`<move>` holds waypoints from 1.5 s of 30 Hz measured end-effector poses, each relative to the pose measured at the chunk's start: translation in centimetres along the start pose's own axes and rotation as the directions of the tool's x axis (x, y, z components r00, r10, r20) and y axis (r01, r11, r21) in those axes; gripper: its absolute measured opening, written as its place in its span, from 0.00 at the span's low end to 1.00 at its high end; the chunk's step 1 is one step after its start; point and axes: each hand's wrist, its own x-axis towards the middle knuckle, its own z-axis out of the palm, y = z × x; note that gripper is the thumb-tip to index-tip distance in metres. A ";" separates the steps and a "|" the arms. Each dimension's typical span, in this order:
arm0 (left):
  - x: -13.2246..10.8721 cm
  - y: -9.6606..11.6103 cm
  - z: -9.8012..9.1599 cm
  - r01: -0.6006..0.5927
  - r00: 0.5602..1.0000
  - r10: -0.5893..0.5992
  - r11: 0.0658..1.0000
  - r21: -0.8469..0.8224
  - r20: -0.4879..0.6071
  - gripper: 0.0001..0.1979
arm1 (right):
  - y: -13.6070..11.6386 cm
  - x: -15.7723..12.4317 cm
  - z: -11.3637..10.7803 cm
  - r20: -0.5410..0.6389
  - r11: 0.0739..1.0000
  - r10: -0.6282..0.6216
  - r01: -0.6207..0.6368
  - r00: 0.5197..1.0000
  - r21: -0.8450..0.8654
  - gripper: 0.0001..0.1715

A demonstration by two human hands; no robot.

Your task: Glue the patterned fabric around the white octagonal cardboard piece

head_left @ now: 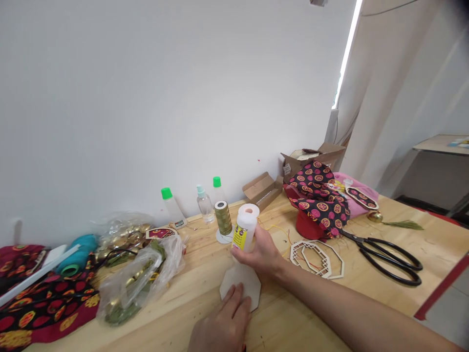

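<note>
My right hand (262, 254) is wrapped round a white glue bottle (245, 227) with a yellow label. The bottle is held upside down, base up, its lower end over the far part of a pale eight-sided board (242, 278). Whether the nozzle touches the board I cannot tell. Fingers of my left hand (225, 322) lie flat on the near part of that board, pressing it against the wooden table. Just behind the bottle stands a spool of olive thread (223, 217). To the right of my right hand lie pale lattice frames (311, 259).
Black-handled scissors (390, 256) lie at the right, beside patterned fabric (318, 195). Along the wall stand green-capped bottles (172, 205), a clear spray bottle (205, 205) and an open cardboard box (264, 190). Plastic bags with gold bells (135, 278) and teal thread (76, 254) fill the left.
</note>
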 end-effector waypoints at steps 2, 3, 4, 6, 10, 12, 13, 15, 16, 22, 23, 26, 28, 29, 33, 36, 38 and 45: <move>0.0 0.0 0.0 0.004 1.000 -0.004 1.000 0.014 0.006 0.26 | 0.0 -0.1 0.1 0.018 0.999 -0.025 0.025 1.000 0.022 0.19; 0.0 0.0 -0.1 0.003 1.000 -0.004 1.000 0.019 0.011 0.26 | 0.0 -0.1 0.1 0.030 0.999 -0.040 0.039 0.999 0.031 0.19; 0.0 0.0 -0.1 -0.003 1.000 0.002 1.000 0.022 0.013 0.26 | 0.0 -0.1 0.2 0.037 0.998 -0.052 0.051 0.998 0.036 0.19; 0.0 0.1 -0.2 -0.014 1.000 0.014 1.000 0.025 0.010 0.26 | 0.0 -0.1 0.2 0.035 0.999 -0.043 0.043 0.998 0.026 0.19; 0.0 0.0 -0.1 -0.013 1.000 0.014 0.999 0.032 -0.012 0.24 | 0.1 0.1 0.2 -0.013 1.000 0.030 -0.030 0.999 -0.001 0.19; 0.0 0.0 0.0 -0.014 1.000 0.015 0.999 0.033 -0.021 0.23 | 0.2 0.1 0.1 -0.022 0.999 0.033 -0.033 0.999 0.004 0.19; 0.0 0.0 0.0 -0.017 1.000 0.018 0.999 0.033 -0.025 0.23 | 0.2 0.1 0.1 -0.017 1.000 0.025 -0.025 1.000 0.006 0.19; 0.0 -0.1 0.1 -0.027 0.999 0.028 0.999 0.031 -0.035 0.23 | 0.1 0.0 0.2 0.006 1.000 0.000 0.000 1.000 0.003 0.18; -0.1 -0.1 0.2 -0.033 0.999 0.034 0.999 0.028 -0.041 0.23 | 0.0 -0.1 0.2 0.014 1.000 -0.012 0.012 1.000 -0.004 0.18; 0.0 -0.2 0.1 -0.027 0.997 0.029 0.999 0.027 -0.075 0.21 | 0.1 0.1 0.1 -0.037 0.998 0.039 -0.041 0.999 -0.053 0.19; 0.0 -0.2 0.1 -0.030 0.996 0.033 0.999 0.031 -0.078 0.22 | 0.2 0.1 0.0 -0.049 0.998 0.042 -0.044 0.998 -0.048 0.19; 0.1 -0.3 0.1 -0.043 0.994 0.047 0.998 0.042 -0.094 0.22 | 0.2 0.1 0.1 -0.037 0.999 0.020 -0.021 0.999 -0.031 0.19; 0.1 -0.4 0.1 -0.068 0.992 0.072 0.997 0.048 -0.100 0.22 | 0.1 0.1 0.2 -0.015 1.000 -0.001 0.000 1.000 -0.029 0.19; 0.0 -0.4 0.1 -0.069 0.992 0.074 0.996 0.052 -0.100 0.21 | 0.1 0.1 0.2 -0.010 0.999 -0.005 0.005 1.000 -0.032 0.19; -0.1 -0.3 0.2 -0.051 0.993 0.057 0.997 0.056 -0.105 0.20 | 0.2 0.2 0.2 -0.034 0.999 0.022 -0.023 0.999 -0.036 0.19; 0.0 -0.3 0.2 -0.057 0.992 0.062 0.997 0.043 -0.110 0.21 | 0.3 0.2 0.2 -0.043 0.999 0.038 -0.039 0.998 -0.022 0.19; 0.0 -0.3 0.2 -0.056 0.993 0.060 0.998 0.038 -0.106 0.22 | 0.3 0.2 0.2 -0.022 0.999 0.032 -0.032 0.999 -0.016 0.19; 0.0 -0.3 0.3 -0.035 0.994 0.037 0.999 0.024 -0.099 0.21 | 0.1 0.1 0.1 -0.039 0.997 0.056 -0.058 0.998 -0.050 0.18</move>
